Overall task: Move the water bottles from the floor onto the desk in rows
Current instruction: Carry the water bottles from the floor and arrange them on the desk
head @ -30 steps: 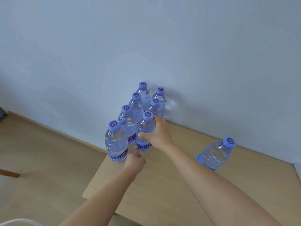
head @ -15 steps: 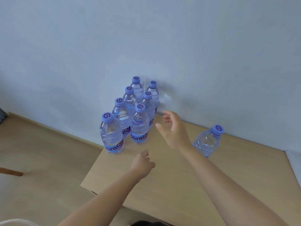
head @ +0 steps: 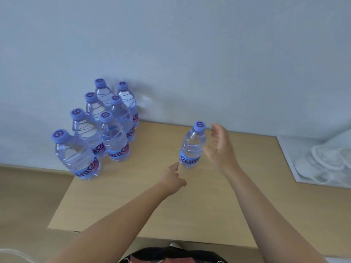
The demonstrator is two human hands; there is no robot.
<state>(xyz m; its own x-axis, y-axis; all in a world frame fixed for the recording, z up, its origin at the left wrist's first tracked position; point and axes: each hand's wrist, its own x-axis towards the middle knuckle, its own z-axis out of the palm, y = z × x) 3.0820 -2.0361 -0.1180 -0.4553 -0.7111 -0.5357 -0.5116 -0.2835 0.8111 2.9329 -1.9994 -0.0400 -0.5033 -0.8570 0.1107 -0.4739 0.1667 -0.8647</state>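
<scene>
1. On the table (head: 190,205), seen from the head camera, a lone bottle (head: 192,147) stood upright with its long axis near vertical and its cap (head: 199,126) leaning slightly toward the wall (head: 190,54). It stood well apart from the group of seven bottles (head: 98,130) lined up in two rows at the table's far left corner.
2. Just right of that lone bottle was the right hand (head: 221,149), palm turned toward it, fingers (head: 216,130) spread and relaxed, gripping nothing. A thin gap seemed to separate palm and bottle, though I could not tell for sure whether they touched.
3. Just below and left of the bottle's base hovered the left hand (head: 171,180), fingers loosely extended toward it and holding nothing.
4. The right hand was the nearer and better placed of the two. By my judgement, the coming move was a sideways wrap of the right hand around the bottle's middle, then a shift left to the shorter row.
5. Both forearms reached forward over the table from the near edge.
</scene>
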